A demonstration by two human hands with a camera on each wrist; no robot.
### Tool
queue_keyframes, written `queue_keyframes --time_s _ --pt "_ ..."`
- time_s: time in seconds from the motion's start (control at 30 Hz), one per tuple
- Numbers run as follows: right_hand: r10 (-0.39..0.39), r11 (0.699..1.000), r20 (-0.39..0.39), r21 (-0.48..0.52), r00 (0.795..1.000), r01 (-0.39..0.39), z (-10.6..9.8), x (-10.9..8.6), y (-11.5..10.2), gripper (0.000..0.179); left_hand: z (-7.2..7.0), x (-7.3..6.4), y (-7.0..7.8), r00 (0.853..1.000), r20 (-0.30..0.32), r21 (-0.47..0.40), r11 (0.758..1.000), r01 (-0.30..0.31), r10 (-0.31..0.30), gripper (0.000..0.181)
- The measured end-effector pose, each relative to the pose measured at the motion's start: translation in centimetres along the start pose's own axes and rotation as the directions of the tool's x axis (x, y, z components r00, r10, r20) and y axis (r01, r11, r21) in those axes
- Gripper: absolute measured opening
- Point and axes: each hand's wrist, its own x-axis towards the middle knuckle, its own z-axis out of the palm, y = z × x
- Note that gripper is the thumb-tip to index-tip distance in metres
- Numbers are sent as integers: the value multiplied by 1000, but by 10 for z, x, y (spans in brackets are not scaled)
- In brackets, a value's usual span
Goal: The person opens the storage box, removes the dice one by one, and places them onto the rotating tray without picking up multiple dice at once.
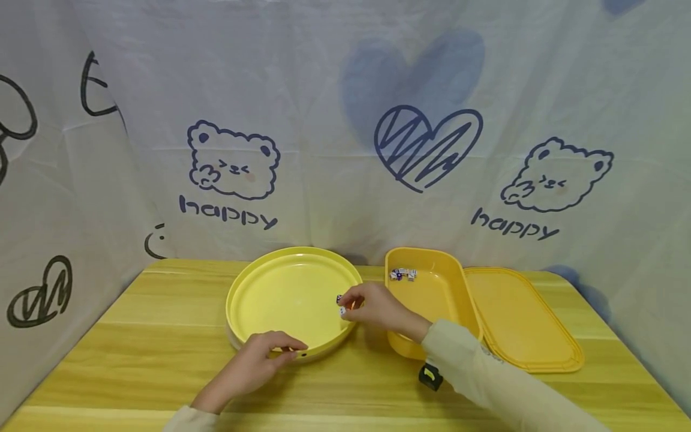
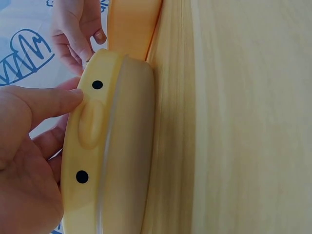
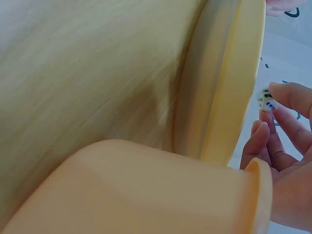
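Observation:
My left hand (image 1: 254, 365) holds the near rim of a round yellow tray (image 1: 281, 300); in the left wrist view its thumb (image 2: 58, 102) lies on the outer wall, fingers behind the rim. Over the tray's right edge, my right hand (image 1: 378, 308) pinches a small white die (image 3: 267, 102) with dark blue spots between thumb and fingertips. A dark small piece (image 1: 339, 298) also shows at those fingertips in the head view; whether it is held I cannot tell. Right of the tray stands an orange-yellow box (image 1: 432, 294) with several small white-and-blue pieces (image 1: 403, 274) at its far left corner.
A flat orange-yellow lid (image 1: 523, 318) lies against the box's right side on the wooden table (image 1: 345, 396). A small black device (image 1: 430, 376) sits below the right sleeve. Behind the table hangs a white cloth (image 1: 324, 120) with drawn bears and hearts.

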Motion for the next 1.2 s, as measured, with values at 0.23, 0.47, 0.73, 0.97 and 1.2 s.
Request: queue_keyframes --time_s 0.23,0.47,0.73,0.97,1.2 --pt "-42 999 0 -23 999 42 -2 -1 1 15 0 0 1 1000 -5 3 1000 -15 15 17" --pt "-46 999 -10 -21 999 46 -4 -2 2 14 1 0 1 1000 -2 -3 1000 -14 14 16" --pt "-32 999 -11 -2 999 32 -6 -5 -2 13 1 0 1 1000 -6 7 1000 -16 16 16" --pt "-7 1000 -15 -6 1000 7 -13 -5 -8 17 1 0 1 1000 -11 8 1000 -29 29 16" --pt "68 997 -44 -19 997 -69 -26 -4 -14 19 1 0 1 1000 -17 27 1000 -5 5 18"
